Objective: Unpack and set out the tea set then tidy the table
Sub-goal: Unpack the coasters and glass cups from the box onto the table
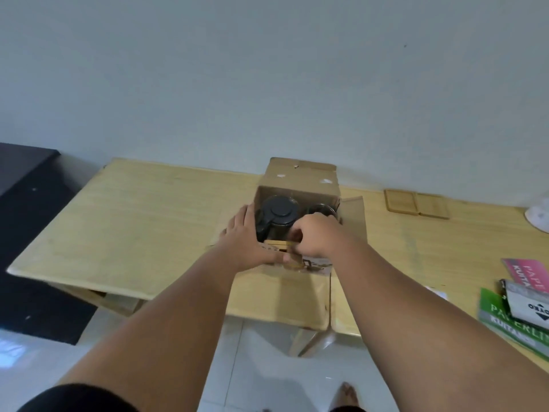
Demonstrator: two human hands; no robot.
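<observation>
– Head camera: what sits in the middle of the table?
– A cardboard box, flaps open, standing near the table's far edge at 12 o'clock from the person.
– And inside it?
– A dark teapot with a black lid fills the half toward 9 o'clock. A glass shows in the half toward 3 o'clock, partly hidden by the right hand.
– Where is the left hand?
– The left hand lies against the box at its 9 o'clock side. Its fingers are straight and close together, reaching alongside the teapot, and the thumb points toward 3 o'clock.
– The right hand?
– The right hand is at the box's 6 o'clock edge. Its fingers are curled tightly and grip a pale wooden piece that lies across that edge. How much of the piece is inside the box I cannot tell.
– Anything else on the table?
– Two flat wooden trays lie side by side, touching, at 2 o'clock from the box, well apart from it. At 4 o'clock, by the frame's edge, lies a stack of paper packs, green and pink. Something white peeks in at 3 o'clock, too cut off to name.
– Off the table?
– A black surface at 9 o'clock, and a bare foot on pale floor tiles at 6 o'clock.
</observation>
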